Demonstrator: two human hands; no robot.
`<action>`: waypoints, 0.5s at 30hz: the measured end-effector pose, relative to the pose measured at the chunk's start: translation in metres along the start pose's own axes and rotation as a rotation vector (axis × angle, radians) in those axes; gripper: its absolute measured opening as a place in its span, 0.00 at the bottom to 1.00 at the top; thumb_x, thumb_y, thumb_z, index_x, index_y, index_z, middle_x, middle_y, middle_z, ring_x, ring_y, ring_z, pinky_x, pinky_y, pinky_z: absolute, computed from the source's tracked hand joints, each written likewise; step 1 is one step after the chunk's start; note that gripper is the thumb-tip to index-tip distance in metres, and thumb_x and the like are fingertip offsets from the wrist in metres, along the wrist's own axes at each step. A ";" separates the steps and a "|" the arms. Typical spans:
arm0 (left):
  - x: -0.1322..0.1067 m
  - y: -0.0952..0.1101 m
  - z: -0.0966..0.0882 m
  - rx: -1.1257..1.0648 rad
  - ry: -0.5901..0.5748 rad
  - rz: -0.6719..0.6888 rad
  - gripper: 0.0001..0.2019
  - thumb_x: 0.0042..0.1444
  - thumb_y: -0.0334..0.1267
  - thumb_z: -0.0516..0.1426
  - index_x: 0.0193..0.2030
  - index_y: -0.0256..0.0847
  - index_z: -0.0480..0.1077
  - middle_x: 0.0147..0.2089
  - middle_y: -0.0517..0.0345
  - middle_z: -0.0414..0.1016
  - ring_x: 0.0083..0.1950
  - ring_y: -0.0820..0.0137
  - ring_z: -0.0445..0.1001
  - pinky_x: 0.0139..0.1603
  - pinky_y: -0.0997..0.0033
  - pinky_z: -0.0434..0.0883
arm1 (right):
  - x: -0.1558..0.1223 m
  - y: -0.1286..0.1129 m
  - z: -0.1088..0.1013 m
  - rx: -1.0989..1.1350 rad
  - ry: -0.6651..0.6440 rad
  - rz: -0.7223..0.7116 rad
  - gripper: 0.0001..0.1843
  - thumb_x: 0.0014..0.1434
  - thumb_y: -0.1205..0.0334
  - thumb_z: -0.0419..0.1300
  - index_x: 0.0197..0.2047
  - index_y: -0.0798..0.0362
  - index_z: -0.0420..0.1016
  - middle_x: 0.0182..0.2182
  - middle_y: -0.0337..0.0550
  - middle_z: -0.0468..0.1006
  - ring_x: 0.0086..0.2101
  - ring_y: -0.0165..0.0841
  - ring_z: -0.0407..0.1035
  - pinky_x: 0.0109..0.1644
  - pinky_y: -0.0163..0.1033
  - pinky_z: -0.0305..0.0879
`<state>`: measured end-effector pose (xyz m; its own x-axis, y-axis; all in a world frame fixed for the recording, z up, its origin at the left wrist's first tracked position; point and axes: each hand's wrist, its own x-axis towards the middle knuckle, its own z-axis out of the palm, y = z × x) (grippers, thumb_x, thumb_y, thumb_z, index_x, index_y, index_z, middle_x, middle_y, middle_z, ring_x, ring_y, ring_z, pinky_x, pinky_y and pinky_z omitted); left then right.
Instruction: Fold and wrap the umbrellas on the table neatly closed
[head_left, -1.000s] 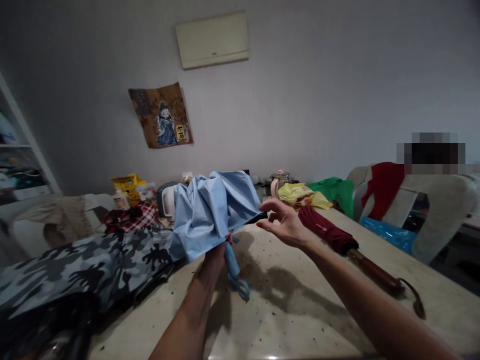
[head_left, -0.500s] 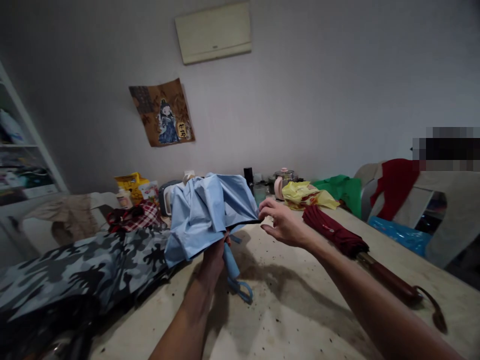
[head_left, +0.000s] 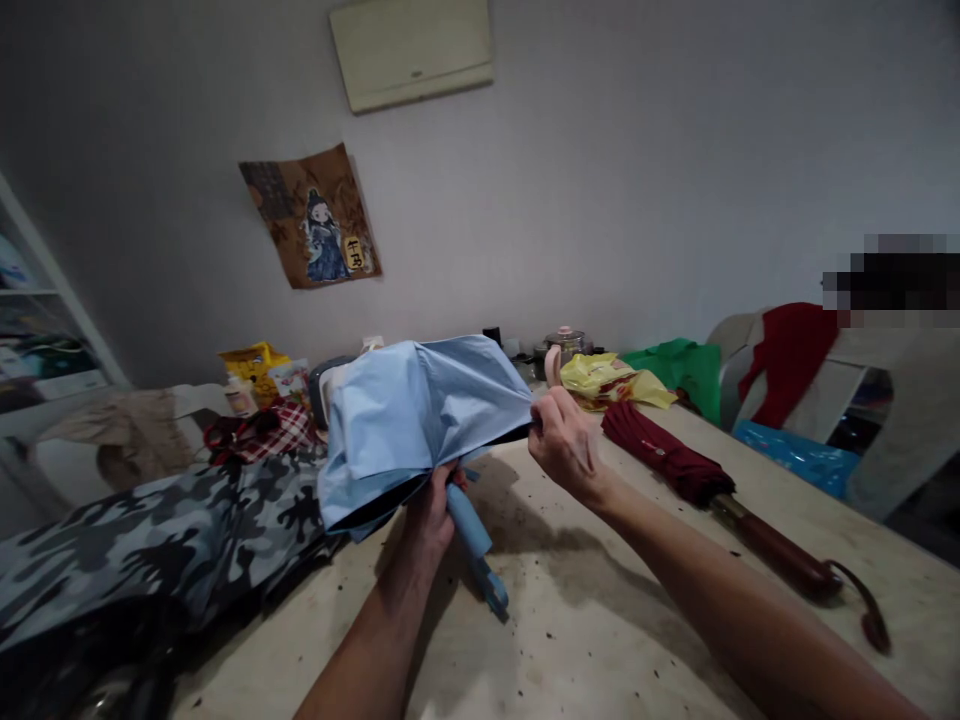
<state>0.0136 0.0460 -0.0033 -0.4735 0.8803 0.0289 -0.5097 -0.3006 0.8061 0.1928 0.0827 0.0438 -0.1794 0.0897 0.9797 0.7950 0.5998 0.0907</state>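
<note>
The light-blue fabric umbrella (head_left: 382, 410), its canopy only partly spread and creased, was held up over the middle of the pale, dark-speckled table (head_left: 607, 630), its light-blue cylindrical handle (head_left: 469, 520) slanting down toward the wearer. The left hand (head_left: 433, 505) was curled around it just under the canopy's edge, beside the top of the handle, most of its fingers hidden by cloth. The right hand (head_left: 562, 437) had changed most: a second earlier its fingers were spread beside the canopy's corner, and now they were pinching that corner, the back of the hand turned up. The cloth between the hands had been drawn flatter on the right, and the dark underside now showed along the lower left edge; this suggested that the right hand had gained control of one panel while the left steadied the rest. Just left lay a grey-and-black camouflage fabric umbrella (head_left: 247, 510), close against the light-blue canopy in view; to the right, apart from the hands, lay a furled dark-red fabric umbrella (head_left: 664, 450) with a brown, wood-like handle (head_left: 784, 555). Behind were a crumpled yellow plastic bag (head_left: 619, 380) and a green bag (head_left: 679, 370).
</note>
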 end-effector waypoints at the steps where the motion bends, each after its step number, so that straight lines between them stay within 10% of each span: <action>1: 0.001 0.002 0.000 -0.029 0.015 0.000 0.09 0.45 0.25 0.62 0.22 0.38 0.65 0.18 0.67 0.65 0.20 0.78 0.62 0.22 0.77 0.62 | 0.000 -0.002 -0.001 0.027 0.001 -0.029 0.11 0.52 0.78 0.50 0.28 0.51 0.60 0.26 0.43 0.66 0.28 0.34 0.60 0.30 0.38 0.52; 6: 0.007 0.014 -0.004 -0.090 -0.003 -0.056 0.08 0.47 0.25 0.60 0.25 0.36 0.64 0.19 0.66 0.63 0.19 0.81 0.60 0.21 0.80 0.62 | 0.008 -0.016 -0.014 0.504 -0.116 -0.011 0.10 0.55 0.74 0.52 0.28 0.50 0.58 0.22 0.36 0.63 0.22 0.29 0.56 0.26 0.36 0.52; 15: 0.002 0.031 -0.015 -0.428 -0.374 -0.342 0.07 0.49 0.25 0.55 0.30 0.37 0.59 0.24 0.66 0.57 0.18 0.85 0.57 0.17 0.87 0.59 | 0.031 0.018 -0.013 0.865 -0.174 0.651 0.18 0.51 0.53 0.64 0.39 0.52 0.64 0.31 0.40 0.70 0.30 0.31 0.66 0.32 0.38 0.64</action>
<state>-0.0139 0.0332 0.0130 0.0076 0.9969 0.0787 -0.8640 -0.0331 0.5024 0.2090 0.0861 0.0785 -0.0060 0.6615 0.7499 0.1044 0.7463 -0.6574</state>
